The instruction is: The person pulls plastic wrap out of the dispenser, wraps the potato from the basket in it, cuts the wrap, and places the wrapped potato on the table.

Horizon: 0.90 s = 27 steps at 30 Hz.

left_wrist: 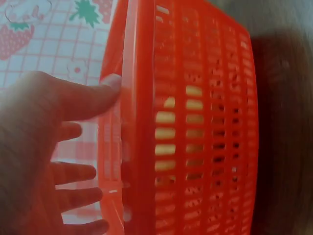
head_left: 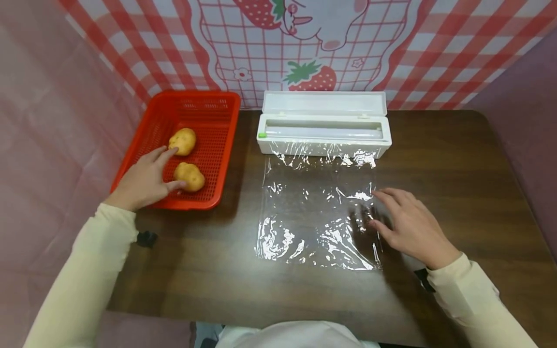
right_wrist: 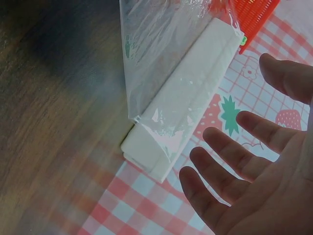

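My left hand (head_left: 144, 179) hovers at the left side of a red plastic basket (head_left: 230, 140), its fingers spread over the inside. Two yellow potatoes lie in the basket: the farther potato (head_left: 184, 139) is beyond the fingertips, the nearer potato (head_left: 191, 177) beside the thumb. Nothing is gripped by that hand. A sheet of clear plastic wrap (head_left: 300, 208) stretches flat across the table from a white dispenser box (head_left: 324, 147) with its lid raised. Near the sheet's right edge, my right hand (head_left: 413, 224) is held with fingers apart, empty; in the right wrist view its palm shows.
The dark wooden table (head_left: 452, 164) carries the basket and the dispenser. Behind them hangs a red-and-white checked cloth (head_left: 435, 58) with strawberries. A green slider (head_left: 262, 135) sits at the dispenser's left end. Pink fabric (head_left: 39, 145) borders the left side.
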Available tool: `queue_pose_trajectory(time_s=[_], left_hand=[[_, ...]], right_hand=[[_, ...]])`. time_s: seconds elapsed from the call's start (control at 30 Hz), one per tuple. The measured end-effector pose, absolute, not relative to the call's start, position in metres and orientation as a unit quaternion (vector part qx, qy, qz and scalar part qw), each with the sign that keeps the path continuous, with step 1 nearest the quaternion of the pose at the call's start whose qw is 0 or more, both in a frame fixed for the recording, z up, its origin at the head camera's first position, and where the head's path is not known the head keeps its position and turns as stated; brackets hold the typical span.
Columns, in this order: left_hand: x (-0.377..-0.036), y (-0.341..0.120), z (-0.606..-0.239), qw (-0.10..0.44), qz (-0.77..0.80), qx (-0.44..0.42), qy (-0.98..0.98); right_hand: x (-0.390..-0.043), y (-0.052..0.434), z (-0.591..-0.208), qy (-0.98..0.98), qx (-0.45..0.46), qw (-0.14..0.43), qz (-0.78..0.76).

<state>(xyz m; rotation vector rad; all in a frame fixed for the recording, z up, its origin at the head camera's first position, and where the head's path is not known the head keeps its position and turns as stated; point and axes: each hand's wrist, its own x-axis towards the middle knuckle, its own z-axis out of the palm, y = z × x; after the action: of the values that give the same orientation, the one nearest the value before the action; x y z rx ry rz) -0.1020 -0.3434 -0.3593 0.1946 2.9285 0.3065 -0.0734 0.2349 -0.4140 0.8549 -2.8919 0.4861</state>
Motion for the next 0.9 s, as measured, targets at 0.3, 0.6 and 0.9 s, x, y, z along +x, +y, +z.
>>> queue_pose_trajectory(time_s=[0.3,0.6,0.9], left_hand=[[-0.121,-0.356,-0.365,0.170,0.085,0.075,0.979],[-0.130,-0.351,-0.378,0.184,0.067,0.111,0.974],[-0.132,-0.347,-0.386,0.191,0.054,0.128,0.972]], right_hand=[[-0.072,0.234,-0.411,-0.946,0.277,0.041,0.161],[-0.070,0.234,-0.411,-0.946,0.277,0.050,0.163],[-0.069,0.234,-0.411,-0.945,0.277,0.056,0.163]])
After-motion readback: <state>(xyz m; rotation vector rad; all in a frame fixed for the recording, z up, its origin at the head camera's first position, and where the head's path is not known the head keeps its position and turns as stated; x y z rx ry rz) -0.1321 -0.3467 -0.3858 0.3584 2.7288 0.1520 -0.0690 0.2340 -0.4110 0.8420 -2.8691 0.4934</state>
